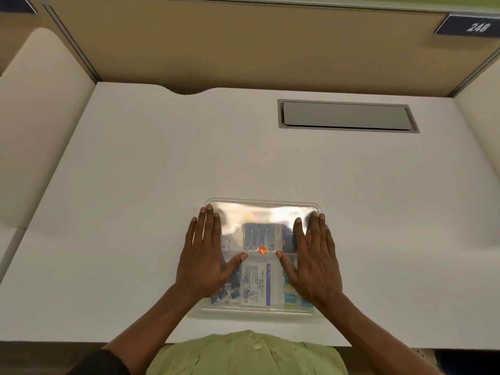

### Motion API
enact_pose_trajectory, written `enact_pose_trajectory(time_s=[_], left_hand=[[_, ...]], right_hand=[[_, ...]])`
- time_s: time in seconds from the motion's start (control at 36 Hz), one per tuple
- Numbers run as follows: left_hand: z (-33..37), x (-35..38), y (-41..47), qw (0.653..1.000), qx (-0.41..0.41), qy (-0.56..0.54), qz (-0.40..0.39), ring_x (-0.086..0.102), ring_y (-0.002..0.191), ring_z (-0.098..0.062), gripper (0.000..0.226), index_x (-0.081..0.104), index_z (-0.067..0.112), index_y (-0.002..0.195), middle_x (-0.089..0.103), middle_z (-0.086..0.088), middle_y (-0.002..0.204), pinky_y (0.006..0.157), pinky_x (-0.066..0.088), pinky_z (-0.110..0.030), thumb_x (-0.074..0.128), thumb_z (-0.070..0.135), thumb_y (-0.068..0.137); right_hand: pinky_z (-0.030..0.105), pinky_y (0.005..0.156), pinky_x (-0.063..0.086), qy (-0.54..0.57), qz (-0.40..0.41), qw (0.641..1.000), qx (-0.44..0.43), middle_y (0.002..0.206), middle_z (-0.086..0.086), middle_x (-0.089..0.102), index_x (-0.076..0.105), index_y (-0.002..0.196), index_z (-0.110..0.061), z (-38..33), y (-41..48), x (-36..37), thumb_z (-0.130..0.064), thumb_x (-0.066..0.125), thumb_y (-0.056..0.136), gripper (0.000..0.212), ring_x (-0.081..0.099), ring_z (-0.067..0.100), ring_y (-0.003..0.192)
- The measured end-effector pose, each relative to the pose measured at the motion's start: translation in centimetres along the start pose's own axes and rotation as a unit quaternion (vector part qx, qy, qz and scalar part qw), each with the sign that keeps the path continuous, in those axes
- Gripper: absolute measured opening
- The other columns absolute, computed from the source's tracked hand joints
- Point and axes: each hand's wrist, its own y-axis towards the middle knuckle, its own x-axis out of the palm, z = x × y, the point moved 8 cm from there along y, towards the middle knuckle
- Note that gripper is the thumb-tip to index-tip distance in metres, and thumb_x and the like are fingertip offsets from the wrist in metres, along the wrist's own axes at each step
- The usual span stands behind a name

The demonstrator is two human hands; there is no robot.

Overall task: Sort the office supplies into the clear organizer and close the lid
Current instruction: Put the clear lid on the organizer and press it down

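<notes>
Left hand pose: I see the left hand [205,255] lying palm down on the left part of the lid [265,212]. The forearm enters from the lower left.
Right hand pose: The right hand [313,261] lies palm down on the right part of the lid. Its forearm enters from the lower right.
Left fingers: The 4 left fingers [209,223] are straight and slightly spread, with their tips near the far left corner. The thumb angles inward. They grip nothing and only lie flat on the lid.
Right fingers: The 4 right fingers [322,228] are straight, with their tips near the far right corner, and the thumb points toward the left thumb. This hand also lies extended and holds nothing.
Task item: The clear organizer [257,311] sits on the counter [162,171] near its front edge, directly before me. The lid lies flat over it. I cannot tell whether it is latched.
Contents: Through the lid I make out a white card [257,285] with a blue stripe, dark blue clips [230,290] by the left palm, teal packets [290,297] by the right palm, and grey strips [261,236] in the middle. Glare hides the far compartments.
Marker: An orange dot [262,250] shows between the 2 thumb tips.
Surroundings: A grey hatch [347,116] is recessed in the counter at far right, well apart from the organizer. A sign [477,27] at top right reads 248. A green shirt [243,355] fills the bottom edge.
</notes>
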Motion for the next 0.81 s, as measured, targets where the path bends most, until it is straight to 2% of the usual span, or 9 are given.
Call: enact_pose_trajectory(time_s=[0.06,0.11,0.17,0.19,0.25,0.31,0.47,0.81], left_hand=[[-0.3,-0.1,0.4,1.0,-0.004,0.018,-0.008,0.002,0.164,-0.031,0.114,0.015,0.007,0.167,0.002,-0.014,0.176,0.132,0.01,-0.053,0.031,0.09,0.089],[-0.5,-0.4,1.2,0.999,-0.006,0.033,-0.011,0.02,0.161,-0.036,0.113,0.032,0.008,0.161,0.018,-0.017,0.174,0.129,0.018,-0.057,0.031,0.092,0.087],[-0.8,-0.9,2.1,0.999,0.004,0.036,-0.002,0.028,0.157,-0.038,0.109,0.039,0.007,0.156,0.025,-0.019,0.171,0.127,0.022,-0.059,0.031,0.091,0.088],[-0.9,-1.1,2.4,0.999,0.013,0.033,-0.001,0.021,0.16,-0.038,0.11,0.035,0.006,0.158,0.019,-0.02,0.173,0.128,0.02,-0.06,0.032,0.091,0.088],[-1.2,-1.2,3.0,0.999,0.032,0.024,-0.002,0.0,0.164,-0.034,0.119,0.016,0.003,0.166,-0.002,-0.018,0.176,0.131,0.011,-0.058,0.031,0.091,0.087],[-1.3,-1.1,3.3,0.999,0.05,0.008,-0.009,-0.01,0.163,-0.03,0.121,0.001,0.003,0.166,-0.013,-0.015,0.175,0.132,0.009,-0.057,0.028,0.091,0.088],[-1.5,-1.0,3.8,0.997,0.072,-0.026,0.001,-0.01,0.163,-0.027,0.119,-0.004,0.004,0.166,-0.014,-0.013,0.175,0.132,0.011,-0.053,0.03,0.089,0.09],[-1.6,-0.8,4.0,0.998,0.055,-0.02,0.007,-0.012,0.163,-0.027,0.119,-0.004,0.005,0.166,-0.015,-0.012,0.175,0.133,0.009,-0.051,0.033,0.088,0.09]], right_hand=[[0.052,0.125,0.016,-0.005,-0.001,1.0,-0.005,0.168,0.018,-0.012,0.003,0.161,-0.01,-0.1,0.2,0.0,-0.067,0.043,0.096,0.095,-0.01,0.033,0.156],[0.052,0.125,0.016,-0.012,0.0,1.0,-0.008,0.168,0.018,-0.012,0.003,0.161,-0.01,-0.1,0.3,-0.2,-0.067,0.042,0.096,0.095,-0.01,0.033,0.156],[0.052,0.125,0.016,-0.011,0.0,1.0,-0.008,0.168,0.018,-0.013,0.003,0.161,-0.011,-0.1,0.4,-0.3,-0.067,0.043,0.096,0.095,-0.01,0.033,0.156],[0.052,0.126,0.015,-0.01,0.001,1.0,-0.009,0.168,0.017,-0.014,0.003,0.161,-0.011,-0.1,0.5,-0.3,-0.067,0.043,0.096,0.095,-0.01,0.033,0.156],[0.052,0.126,0.016,-0.013,0.001,1.0,-0.011,0.168,0.016,-0.014,0.002,0.161,-0.011,-0.3,0.6,-0.3,-0.067,0.042,0.096,0.095,-0.011,0.033,0.156],[0.052,0.126,0.016,-0.013,-0.002,1.0,-0.011,0.168,0.016,-0.015,0.001,0.161,-0.012,-0.4,0.8,-0.3,-0.068,0.041,0.096,0.095,-0.012,0.033,0.156],[0.051,0.125,0.016,-0.005,0.0,1.0,-0.005,0.168,0.015,-0.016,0.0,0.161,-0.012,-0.6,1.1,-0.5,-0.067,0.041,0.097,0.095,-0.012,0.032,0.156],[0.051,0.126,0.014,-0.009,-0.002,1.0,-0.015,0.168,0.017,-0.014,0.003,0.161,-0.012,-0.5,1.7,0.0,-0.067,0.041,0.097,0.094,-0.011,0.033,0.156]])
